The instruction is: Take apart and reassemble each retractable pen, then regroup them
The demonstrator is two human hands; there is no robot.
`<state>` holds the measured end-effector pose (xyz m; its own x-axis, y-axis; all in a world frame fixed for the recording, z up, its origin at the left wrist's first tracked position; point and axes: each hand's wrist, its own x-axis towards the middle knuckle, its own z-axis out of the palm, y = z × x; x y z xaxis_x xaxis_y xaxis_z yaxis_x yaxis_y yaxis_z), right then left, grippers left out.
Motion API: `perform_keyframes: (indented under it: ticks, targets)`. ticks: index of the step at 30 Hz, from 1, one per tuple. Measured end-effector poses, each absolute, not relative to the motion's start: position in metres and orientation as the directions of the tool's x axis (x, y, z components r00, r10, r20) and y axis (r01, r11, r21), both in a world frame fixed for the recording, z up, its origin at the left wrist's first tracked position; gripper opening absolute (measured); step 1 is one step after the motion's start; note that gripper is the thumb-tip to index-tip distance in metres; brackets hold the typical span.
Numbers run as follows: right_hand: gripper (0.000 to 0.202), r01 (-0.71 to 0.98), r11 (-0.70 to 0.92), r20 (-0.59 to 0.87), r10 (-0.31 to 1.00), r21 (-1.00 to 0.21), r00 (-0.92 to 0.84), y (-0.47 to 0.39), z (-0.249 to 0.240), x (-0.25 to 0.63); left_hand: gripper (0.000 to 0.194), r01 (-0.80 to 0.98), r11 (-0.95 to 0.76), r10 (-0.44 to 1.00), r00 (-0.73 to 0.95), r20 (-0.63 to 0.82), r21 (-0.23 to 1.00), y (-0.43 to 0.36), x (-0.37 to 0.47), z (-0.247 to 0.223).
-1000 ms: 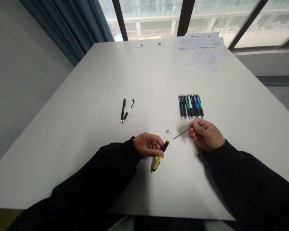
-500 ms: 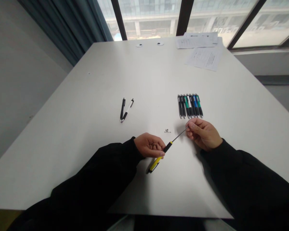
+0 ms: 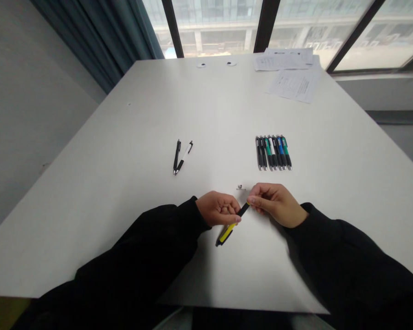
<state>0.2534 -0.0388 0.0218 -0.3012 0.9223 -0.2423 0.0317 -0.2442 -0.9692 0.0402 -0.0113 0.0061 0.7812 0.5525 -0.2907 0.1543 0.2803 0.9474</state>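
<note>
My left hand (image 3: 220, 209) is closed around the black grip of a yellow pen (image 3: 227, 233), which slants with its clip end toward the table's front edge. At the pen's open front end, my right hand (image 3: 275, 203) pinches with thumb and forefinger. The thin refill seen earlier is now hidden by the pen barrel and my right fingers. Just beyond my hands, small metal pen parts (image 3: 241, 187) lie on the white table (image 3: 151, 114).
A row of several pens (image 3: 273, 152) lies beyond my right hand. To the left are a black pen (image 3: 176, 156) and a white and black pen (image 3: 184, 157). Papers (image 3: 292, 82) and two small white oval pieces (image 3: 201, 65) are near the far edge.
My right hand has moved left and nearer to me, up to the pen's front end. The refill that stuck out between my hands no longer shows.
</note>
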Motion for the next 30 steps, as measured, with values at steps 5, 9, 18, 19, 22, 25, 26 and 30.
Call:
perform_keyframes:
  ticks: [5, 9, 18, 19, 22, 25, 26, 30]
  targets:
    - [0.029, 0.073, -0.151, -0.166, 0.944, -0.986, -0.285, -0.042, 0.022, 0.256, 0.032, 0.121, 0.296, 0.567, 0.776, -0.276, 0.948, -0.011, 0.040, 0.006]
    - [0.030, 0.276, 0.142, 0.062, 0.959, -0.951, -0.277, -0.036, 0.017, 0.264, 0.033, 0.052, 0.344, 0.556, 0.794, -0.248, 0.938, -0.008, 0.037, 0.007]
    - [0.018, 0.740, 0.433, 0.180, 0.898, -0.514, -0.401, -0.031, 0.015, 0.254, 0.033, -0.050, 0.426, 0.550, 0.807, -0.215, 0.903, -0.006, 0.034, 0.016]
    - [0.017, 0.737, 0.445, 0.186, 0.893, -0.509, -0.411, -0.032, 0.015, 0.253, 0.033, -0.042, 0.426, 0.546, 0.809, -0.220, 0.904, -0.006, 0.033, 0.017]
    - [0.016, 0.662, 0.419, 0.175, 0.898, -0.621, -0.404, -0.034, 0.015, 0.258, 0.034, -0.008, 0.402, 0.543, 0.807, -0.231, 0.916, -0.006, 0.032, 0.015]
    - [0.019, 0.443, 0.197, 0.051, 0.946, -0.875, -0.321, -0.034, 0.015, 0.268, 0.037, 0.028, 0.347, 0.542, 0.809, -0.225, 0.937, -0.005, 0.030, 0.009]
    - [0.021, 0.352, 0.113, 0.002, 0.954, -0.929, -0.301, -0.034, 0.015, 0.272, 0.037, 0.040, 0.329, 0.539, 0.812, -0.223, 0.943, -0.005, 0.030, 0.007]
    - [0.025, 0.095, -0.042, -0.068, 0.955, -0.995, -0.290, -0.032, 0.014, 0.281, 0.038, 0.089, 0.280, 0.536, 0.811, -0.233, 0.956, -0.005, 0.030, 0.007]
